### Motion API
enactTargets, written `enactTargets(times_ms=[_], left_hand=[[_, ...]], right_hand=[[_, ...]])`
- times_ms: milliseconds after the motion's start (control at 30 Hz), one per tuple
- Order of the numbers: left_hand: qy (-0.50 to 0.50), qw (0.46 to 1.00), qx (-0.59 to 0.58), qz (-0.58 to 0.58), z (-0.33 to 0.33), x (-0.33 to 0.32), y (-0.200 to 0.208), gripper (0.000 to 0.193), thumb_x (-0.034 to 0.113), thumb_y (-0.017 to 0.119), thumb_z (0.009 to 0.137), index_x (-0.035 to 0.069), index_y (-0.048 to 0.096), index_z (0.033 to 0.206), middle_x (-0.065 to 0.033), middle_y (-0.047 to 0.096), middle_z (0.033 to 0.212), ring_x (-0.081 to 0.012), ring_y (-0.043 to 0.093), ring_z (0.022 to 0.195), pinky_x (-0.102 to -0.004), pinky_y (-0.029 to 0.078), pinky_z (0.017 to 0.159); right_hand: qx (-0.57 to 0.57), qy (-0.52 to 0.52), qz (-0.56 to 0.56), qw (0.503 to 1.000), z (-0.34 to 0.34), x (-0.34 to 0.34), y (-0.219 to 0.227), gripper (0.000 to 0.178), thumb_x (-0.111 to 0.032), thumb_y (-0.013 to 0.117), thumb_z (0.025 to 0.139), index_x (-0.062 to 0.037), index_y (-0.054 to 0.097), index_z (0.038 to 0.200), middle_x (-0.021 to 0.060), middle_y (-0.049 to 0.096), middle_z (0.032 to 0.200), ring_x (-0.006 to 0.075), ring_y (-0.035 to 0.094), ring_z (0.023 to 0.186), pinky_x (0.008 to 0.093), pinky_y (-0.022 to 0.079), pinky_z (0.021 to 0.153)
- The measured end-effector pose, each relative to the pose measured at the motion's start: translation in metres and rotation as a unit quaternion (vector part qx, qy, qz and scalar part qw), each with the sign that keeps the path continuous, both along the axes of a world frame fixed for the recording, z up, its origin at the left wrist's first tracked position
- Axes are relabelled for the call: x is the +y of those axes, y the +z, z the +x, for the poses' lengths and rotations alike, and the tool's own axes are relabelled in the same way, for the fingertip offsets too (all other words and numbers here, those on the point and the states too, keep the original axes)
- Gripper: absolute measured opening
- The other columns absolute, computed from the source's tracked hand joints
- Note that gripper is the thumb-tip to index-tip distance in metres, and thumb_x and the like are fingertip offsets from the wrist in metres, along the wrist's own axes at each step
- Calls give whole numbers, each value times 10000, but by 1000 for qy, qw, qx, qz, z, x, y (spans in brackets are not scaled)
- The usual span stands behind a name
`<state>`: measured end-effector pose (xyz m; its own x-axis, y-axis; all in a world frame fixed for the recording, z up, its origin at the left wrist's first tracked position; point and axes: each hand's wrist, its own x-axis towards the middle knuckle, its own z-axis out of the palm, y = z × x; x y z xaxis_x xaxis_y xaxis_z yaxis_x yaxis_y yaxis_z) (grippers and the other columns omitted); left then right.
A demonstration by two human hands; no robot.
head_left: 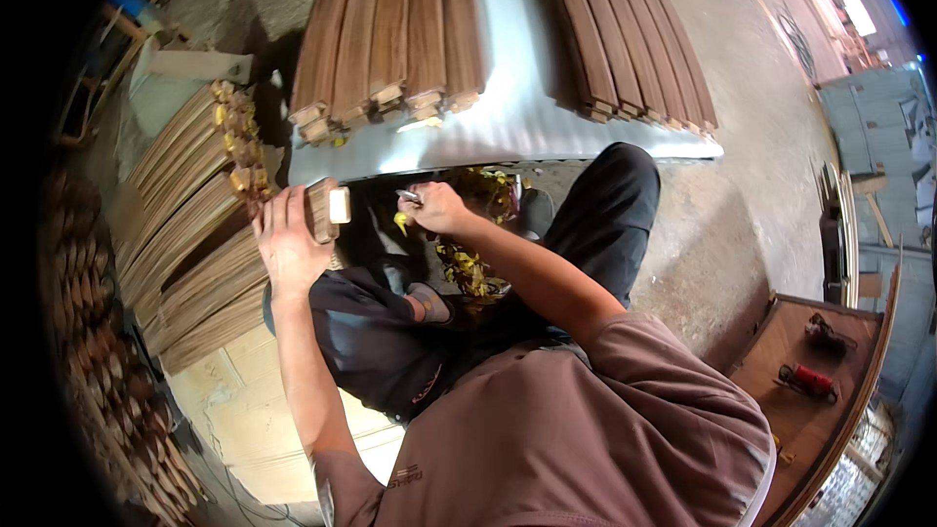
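My left hand (291,246) is laid over a brown wooden slat (320,212), fingers across it; its pale cut end faces right. My right hand (437,209) is closed around a small silver-coloured tool (410,197), whose kind I cannot make out. Just below that fist hangs a yellow scrap (401,222). Between my legs, more yellow scraps (467,271) lie in a heap. Beside my left hand, a stack of wooden slats (195,224) has yellow and brown bits (237,132) along its far ends.
Ahead stands a low surface with a pale, shiny cover (517,68). It carries a left bundle of brown slats (390,29) and a right bundle (630,39). A brown wooden bin (771,351) at right holds a red tool (808,380). More slats (102,332) are piled far left.
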<state>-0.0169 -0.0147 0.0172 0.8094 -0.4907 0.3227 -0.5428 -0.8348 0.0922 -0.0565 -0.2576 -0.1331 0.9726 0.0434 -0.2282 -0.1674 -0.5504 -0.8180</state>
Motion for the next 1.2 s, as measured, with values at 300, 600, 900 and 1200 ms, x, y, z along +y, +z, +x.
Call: enactTargets(times_ms=[300,600,900,1200], left_hand=[[2,1000,-15,-4,-13,15,10,602,281,760,681,51,616,1218,-130,623,1202,-304,581,1159,-460,398,1026],[57,996,6,-74,-45,24,7,634,125,717,622,69,615,1245,-129,584,1250,-295,530,1231,-508,370,1081],[301,358,2,-884,-91,85,-17,787,53,758,766,-99,337,1412,-143,622,1144,-226,650,923,-348,529,856],[147,314,255,-902,-39,84,-14,418,203,687,894,13,573,1249,-163,631,1215,-319,597,1151,-509,519,966]], right_hand=[[-87,80,87,989,6,-1,-6,300,86,525,826,7,725,1035,129,708,1178,210,646,917,314,534,796],[159,-22,460,873,26,63,111,318,-257,803,868,-90,621,1067,19,659,935,104,564,705,247,385,503],[90,8,357,930,13,95,199,333,-138,839,775,-48,630,1018,22,655,836,92,582,671,240,367,498],[-365,117,-199,902,-7,63,260,569,-601,750,765,-82,745,997,100,695,706,280,646,675,383,541,646]])
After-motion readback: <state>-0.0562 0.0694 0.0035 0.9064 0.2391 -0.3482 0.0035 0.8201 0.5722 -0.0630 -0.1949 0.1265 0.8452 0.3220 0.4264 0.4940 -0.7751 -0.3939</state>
